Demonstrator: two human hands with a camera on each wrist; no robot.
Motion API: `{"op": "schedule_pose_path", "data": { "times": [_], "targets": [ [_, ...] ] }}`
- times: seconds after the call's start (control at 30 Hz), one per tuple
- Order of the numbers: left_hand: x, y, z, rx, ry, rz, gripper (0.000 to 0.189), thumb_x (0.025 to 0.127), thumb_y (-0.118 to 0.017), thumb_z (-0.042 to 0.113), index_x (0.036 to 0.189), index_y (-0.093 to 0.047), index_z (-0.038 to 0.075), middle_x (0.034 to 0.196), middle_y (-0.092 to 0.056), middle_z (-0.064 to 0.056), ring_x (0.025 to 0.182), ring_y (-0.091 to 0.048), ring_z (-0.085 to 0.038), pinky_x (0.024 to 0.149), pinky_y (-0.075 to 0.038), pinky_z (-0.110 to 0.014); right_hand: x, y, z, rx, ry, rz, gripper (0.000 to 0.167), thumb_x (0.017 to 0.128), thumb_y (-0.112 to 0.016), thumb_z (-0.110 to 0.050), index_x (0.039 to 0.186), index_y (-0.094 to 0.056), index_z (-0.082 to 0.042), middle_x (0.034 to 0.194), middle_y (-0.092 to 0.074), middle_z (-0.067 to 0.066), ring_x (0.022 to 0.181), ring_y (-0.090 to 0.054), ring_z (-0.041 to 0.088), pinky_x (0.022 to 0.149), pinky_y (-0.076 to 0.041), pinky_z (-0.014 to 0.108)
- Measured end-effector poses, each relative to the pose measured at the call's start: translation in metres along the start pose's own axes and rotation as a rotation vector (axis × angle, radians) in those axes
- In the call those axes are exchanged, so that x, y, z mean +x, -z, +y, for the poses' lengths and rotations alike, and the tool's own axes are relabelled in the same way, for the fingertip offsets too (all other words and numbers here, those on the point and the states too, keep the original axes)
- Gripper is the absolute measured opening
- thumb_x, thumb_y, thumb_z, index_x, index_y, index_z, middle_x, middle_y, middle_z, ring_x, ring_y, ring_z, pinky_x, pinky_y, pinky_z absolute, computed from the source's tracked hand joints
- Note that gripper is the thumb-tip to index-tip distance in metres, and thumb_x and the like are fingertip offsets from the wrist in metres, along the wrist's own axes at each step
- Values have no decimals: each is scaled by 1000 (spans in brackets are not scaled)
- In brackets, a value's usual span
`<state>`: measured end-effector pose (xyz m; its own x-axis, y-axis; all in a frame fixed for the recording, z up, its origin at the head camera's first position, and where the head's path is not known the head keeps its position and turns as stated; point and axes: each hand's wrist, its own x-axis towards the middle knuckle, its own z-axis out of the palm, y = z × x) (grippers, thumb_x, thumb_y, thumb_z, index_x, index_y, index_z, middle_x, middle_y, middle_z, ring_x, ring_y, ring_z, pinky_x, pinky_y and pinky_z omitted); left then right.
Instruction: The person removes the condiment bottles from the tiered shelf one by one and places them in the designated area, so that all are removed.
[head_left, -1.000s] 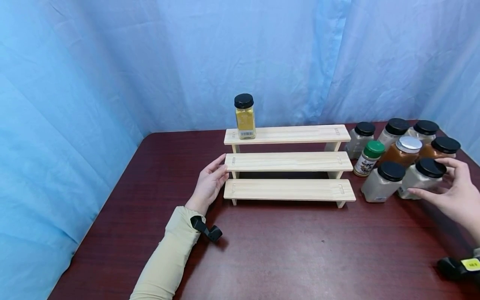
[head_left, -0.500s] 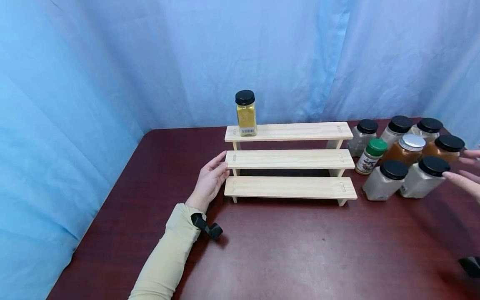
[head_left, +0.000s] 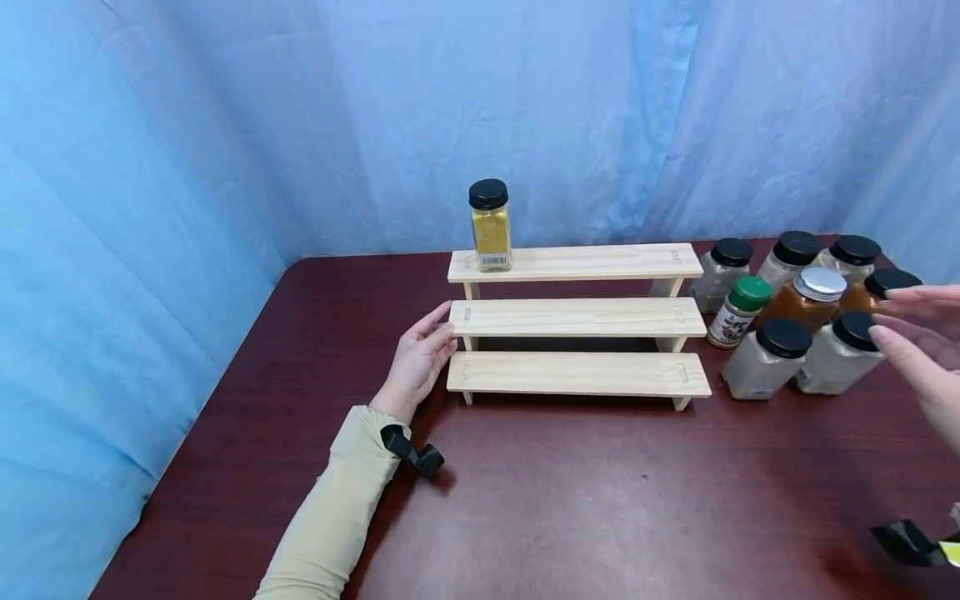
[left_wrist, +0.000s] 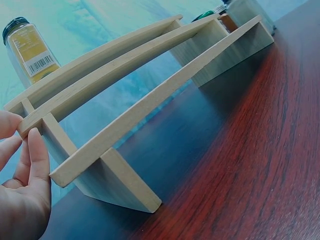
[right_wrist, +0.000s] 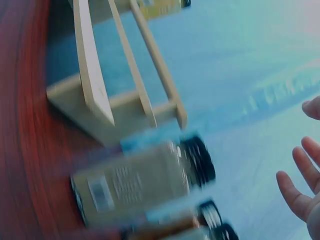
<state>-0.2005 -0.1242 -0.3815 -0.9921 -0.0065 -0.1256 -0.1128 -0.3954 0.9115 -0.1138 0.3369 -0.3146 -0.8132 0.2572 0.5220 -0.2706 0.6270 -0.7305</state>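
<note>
A three-tier wooden rack [head_left: 577,318] stands on the table. My left hand [head_left: 418,362] pinches the left end of its middle board between thumb and fingers, as the left wrist view also shows. On the top board's left end stands a jar of yellow powder [head_left: 491,240] with a black lid. At the far right my right hand [head_left: 930,362] hovers with fingers spread, holding nothing. Nearest to it is a black-lidded jar of pale powder [head_left: 834,365]. A similar jar [head_left: 761,368] stands to that one's left. The right hand is partly cut off by the frame edge.
Right of the rack cluster several more jars, among them a green-capped shaker [head_left: 731,323], a silver-lidded jar of orange-brown powder [head_left: 798,310] and a black-lidded grey jar [head_left: 722,279]. Blue curtain [head_left: 570,125] hangs behind the dark red table [head_left: 570,500].
My right hand has moved off the front-right jar's lid, out to the right, then back leftward near it. The left hand keeps its hold on the rack. The jars stay put.
</note>
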Motion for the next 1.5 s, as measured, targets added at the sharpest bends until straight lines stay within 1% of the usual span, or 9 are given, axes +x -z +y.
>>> {"op": "schedule_pose_path", "data": {
  "times": [0.13, 0.27, 0.5, 0.73, 0.97, 1.07, 1.2, 1.37, 1.5],
  "targets": [
    [0, 2, 0, 6, 11, 8, 48, 96, -47, -2, 143, -42, 6, 88, -49, 2, 68, -53, -1, 67, -48, -12, -6, -14, -13, 76, 70, -63, 48, 89, -55, 9, 134, -47, -6, 116, -51, -20, 103, -51, -7, 86, -38, 1],
    [1, 3, 0, 15, 4, 13, 47, 96, -48, -2, 142, -42, 6, 88, -49, 2, 68, -53, -1, 67, -48, -12, -10, -32, -27, 108, 149, -148, 49, 85, -59, 13, 132, -48, -1, 118, -52, -19, 104, -51, -5, 86, -38, 2],
    [0, 3, 0, 12, 11, 10, 47, 96, -48, -1, 143, -42, 6, 88, -48, 2, 67, -53, -1, 67, -48, -12, -10, -62, -46, 213, 326, -293, 50, 78, -60, 23, 125, -49, 9, 115, -55, -14, 104, -54, -1, 86, -41, 6],
    [1, 2, 2, 1, -5, -6, 49, 96, -47, -2, 144, -40, 4, 86, -48, 3, 67, -53, -1, 67, -48, -12, -7, -96, -62, 288, 282, -374, 47, 79, -62, 20, 122, -50, 7, 112, -57, -12, 104, -55, 1, 87, -43, 8],
    [0, 0, 2, -2, -1, -8, 48, 96, -47, -3, 143, -40, 3, 85, -48, 3, 66, -53, 0, 67, -48, -12, -1, -129, -74, 422, 224, -447, 41, 82, -62, 15, 120, -50, 5, 110, -58, -8, 104, -56, 5, 88, -45, 13],
    [1, -1, 0, -2, 0, -7, 48, 96, -47, -3, 143, -40, 3, 86, -48, 3, 67, -53, 0, 67, -48, -12, 1, -144, -76, 541, 193, -456, 47, 82, -60, 17, 124, -46, 1, 110, -59, -8, 102, -57, 7, 87, -47, 16],
    [1, -1, -1, -8, -1, -7, 48, 96, -47, -3, 143, -40, 3, 86, -48, 3, 67, -53, -1, 67, -48, -12, 7, -162, -81, 646, 140, -455, 60, 84, -59, 14, 135, -35, -5, 112, -57, -4, 102, -58, 10, 88, -47, 18],
    [1, -1, 0, -7, -6, -10, 49, 96, -47, -3, 144, -38, 2, 86, -48, 3, 67, -53, 0, 67, -48, -12, 19, -180, -92, 611, 102, -450, 67, 86, -62, 7, 142, -32, -14, 118, -53, 5, 104, -56, 10, 92, -45, 20],
    [0, 0, 0, -5, -5, -8, 49, 96, -46, -3, 144, -38, 2, 87, -48, 3, 68, -53, 0, 67, -48, -12, 29, -192, -100, 524, 123, -459, 73, 85, -66, 1, 145, -28, -17, 123, -49, 11, 112, -52, 19, 100, -42, 31]
  ]
}}
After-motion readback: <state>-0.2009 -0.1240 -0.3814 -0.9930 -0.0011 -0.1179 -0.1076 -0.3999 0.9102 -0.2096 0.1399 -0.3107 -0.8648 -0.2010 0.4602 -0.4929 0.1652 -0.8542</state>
